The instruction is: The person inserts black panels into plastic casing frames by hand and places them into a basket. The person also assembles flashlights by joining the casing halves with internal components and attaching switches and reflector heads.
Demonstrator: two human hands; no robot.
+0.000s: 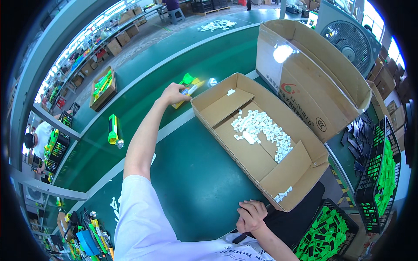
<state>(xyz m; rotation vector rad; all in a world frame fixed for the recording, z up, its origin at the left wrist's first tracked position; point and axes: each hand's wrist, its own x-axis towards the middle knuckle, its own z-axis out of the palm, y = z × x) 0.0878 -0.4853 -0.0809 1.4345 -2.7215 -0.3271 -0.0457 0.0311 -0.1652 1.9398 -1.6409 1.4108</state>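
Note:
My left hand (173, 94) is stretched out over the green belt, fingers closed on a yellow-and-green flashlight (194, 87). Part of its body is hidden under my fingers. A clear round lamp head (212, 81) lies just beyond it. My right hand (251, 216) is curled into a loose fist by the near edge of the table, next to a shallow cardboard box (237, 156). What that fist holds, if anything, cannot be seen. Many small white plastic parts (257, 124) lie heaped in the box. Another yellow-green flashlight (113, 129) rests farther left on the belt.
A tall cardboard carton (296, 82) stands behind the shallow box, with a fan (347, 42) beyond. Black crates of green parts (324, 232) sit at the right. A tray of green flashlights (103, 88) stands across the belt. White pieces (217, 25) lie on the far table.

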